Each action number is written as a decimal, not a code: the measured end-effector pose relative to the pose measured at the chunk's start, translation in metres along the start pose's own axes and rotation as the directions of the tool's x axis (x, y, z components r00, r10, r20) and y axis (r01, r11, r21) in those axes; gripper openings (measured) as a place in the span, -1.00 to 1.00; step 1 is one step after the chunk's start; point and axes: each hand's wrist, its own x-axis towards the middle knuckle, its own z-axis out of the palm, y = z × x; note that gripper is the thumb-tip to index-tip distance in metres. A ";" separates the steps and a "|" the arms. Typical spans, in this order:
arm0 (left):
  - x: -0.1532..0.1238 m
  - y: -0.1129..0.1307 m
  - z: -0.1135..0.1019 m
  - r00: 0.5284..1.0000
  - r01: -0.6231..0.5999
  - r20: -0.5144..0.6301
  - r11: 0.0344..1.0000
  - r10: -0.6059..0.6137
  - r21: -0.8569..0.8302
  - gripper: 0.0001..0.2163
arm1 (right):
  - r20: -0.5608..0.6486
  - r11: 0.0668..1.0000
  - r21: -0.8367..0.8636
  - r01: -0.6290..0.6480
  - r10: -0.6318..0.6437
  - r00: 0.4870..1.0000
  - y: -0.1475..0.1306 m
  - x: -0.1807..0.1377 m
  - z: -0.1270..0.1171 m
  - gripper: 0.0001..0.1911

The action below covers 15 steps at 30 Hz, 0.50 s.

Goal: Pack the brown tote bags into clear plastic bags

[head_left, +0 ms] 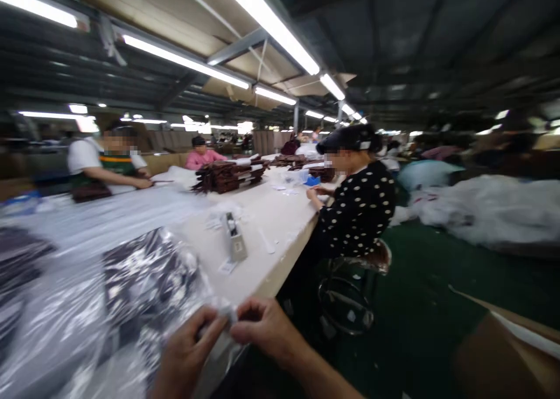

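Close to the table's near edge, my left hand [190, 346] and my right hand [266, 329] meet, thumbs and fingers pinched together. Between the fingertips is a small pale bit [228, 312], too blurred to name; it may be clear plastic. Just left of the hands lies a shiny clear plastic bag [149, 273] with dark folded cloth inside. My left hand is right beside this bag and partly overlaps it in view. Beyond the hands a small grey box [236, 244] with an open top stands on the white table [258, 224].
Clear plastic sheeting [109, 212] covers the table's left side, with dark cloth [21, 259] on it. Brown folded stacks [230, 176] stand farther back. A person in a dotted top [359, 206] sits on a stool at the right edge; others work across. A cardboard box [503, 352] is lower right.
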 end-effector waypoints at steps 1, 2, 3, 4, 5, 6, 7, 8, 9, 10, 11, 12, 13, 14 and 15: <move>-0.001 0.000 0.002 1.000 -0.007 0.004 1.000 0.007 -0.010 -0.64 | 0.015 1.000 0.007 0.015 -0.015 1.000 0.001 -0.001 -0.001 -0.56; -0.001 0.001 0.004 1.000 -0.014 0.013 0.999 0.014 -0.032 -0.65 | 0.027 1.000 0.012 0.028 -0.029 0.999 0.001 -0.002 -0.002 -0.60; 0.000 0.001 0.006 1.000 -0.008 0.022 0.998 0.010 -0.062 -0.67 | 0.034 0.999 0.008 0.038 -0.038 0.999 0.001 -0.001 -0.004 -0.63; 0.001 0.000 0.008 1.000 0.006 0.022 0.996 -0.004 -0.089 -0.68 | 0.039 0.999 -0.005 0.043 -0.043 0.998 0.001 -0.001 -0.006 -0.65; 0.002 0.000 0.009 1.000 0.020 0.021 0.994 -0.018 -0.112 -0.70 | 0.041 0.999 -0.021 0.048 -0.047 0.998 0.000 0.001 -0.008 -0.66; 0.003 0.001 0.009 0.999 0.033 0.019 0.991 -0.031 -0.126 -0.71 | 0.043 0.998 -0.043 0.054 -0.052 0.998 -0.002 0.002 -0.010 -0.67; 0.004 0.001 0.010 0.999 0.039 0.023 0.991 -0.036 -0.132 -0.72 | 0.046 0.996 -0.065 0.060 -0.057 0.997 -0.003 0.003 -0.011 -0.68; 0.004 0.002 0.010 0.999 0.034 0.037 0.991 -0.030 -0.132 -0.73 | 0.046 0.994 -0.084 0.069 -0.065 0.997 -0.004 0.003 -0.013 -0.68; 0.004 0.002 0.010 0.998 0.021 0.060 0.991 -0.013 -0.130 -0.73 | 0.046 0.991 -0.101 0.082 -0.077 0.996 -0.005 0.004 -0.013 -0.68; 0.003 0.003 0.010 0.996 0.004 0.085 0.993 0.006 -0.120 -0.73 | 0.043 0.989 -0.112 0.097 -0.093 0.995 -0.005 0.005 -0.014 -0.68; 0.003 0.002 0.010 0.994 -0.012 0.105 0.995 0.023 -0.100 -0.72 | 0.040 0.987 -0.115 0.109 -0.106 0.994 -0.006 0.005 -0.014 -0.68; 0.002 0.001 0.010 0.992 -0.028 0.117 0.997 0.036 -0.072 -0.72 | 0.035 0.987 -0.110 0.116 -0.113 0.993 -0.005 0.005 -0.014 -0.67; 0.001 0.000 0.010 0.992 -0.038 0.116 0.998 0.043 -0.041 -0.70 | 0.031 0.988 -0.099 0.115 -0.112 0.993 -0.004 0.005 -0.014 -0.66; 0.000 -0.003 0.011 0.994 -0.042 0.104 0.999 0.043 -0.012 -0.67 | 0.034 0.991 -0.084 0.102 -0.099 0.994 -0.003 0.005 -0.013 -0.63; 0.000 -0.007 0.012 0.995 -0.042 0.089 0.999 0.042 0.004 -0.64 | 0.044 0.995 -0.070 0.077 -0.074 0.996 0.000 0.005 -0.013 -0.60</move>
